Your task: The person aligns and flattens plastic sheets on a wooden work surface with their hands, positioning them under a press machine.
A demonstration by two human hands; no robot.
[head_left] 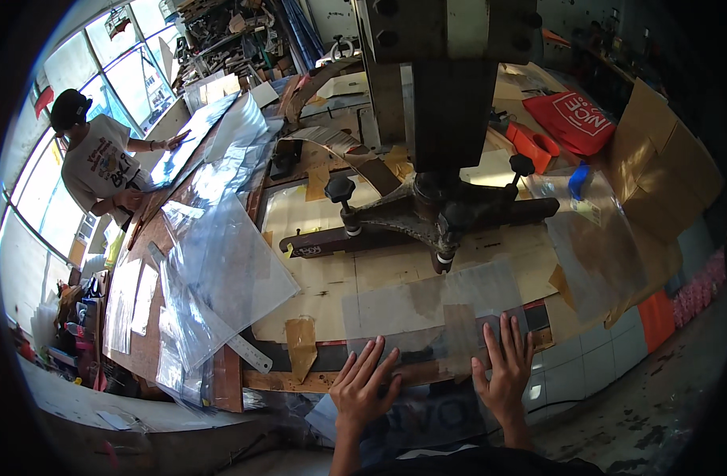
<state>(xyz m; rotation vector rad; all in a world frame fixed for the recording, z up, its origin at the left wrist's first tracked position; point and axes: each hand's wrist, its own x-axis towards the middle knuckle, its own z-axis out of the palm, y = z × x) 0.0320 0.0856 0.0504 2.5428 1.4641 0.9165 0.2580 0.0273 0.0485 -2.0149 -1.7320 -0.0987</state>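
Note:
A clear plastic sheet (387, 305) lies over the front edge of a pale board (308, 293) beneath a heavy metal press (443, 202). My left hand (362, 389) rests near the sheet's lower left edge, fingers stretched out and slightly spread. At the sheet's lower right edge is my right hand (504, 369), fingers extended and thumb apart. Neither hand grips anything. Between them a strip of brown tape (459, 325) shows at the sheet. The press's dark crossbar (324, 247) spans the board just beyond the sheet.
Loose clear plastic sheets (228, 270) cover the left table, with a metal ruler (250, 354) at its near end. Brown tape (301, 349) hangs by the front edge. A red bag (570, 123) and cardboard (657, 151) sit right. Another person (105, 163) stands far left.

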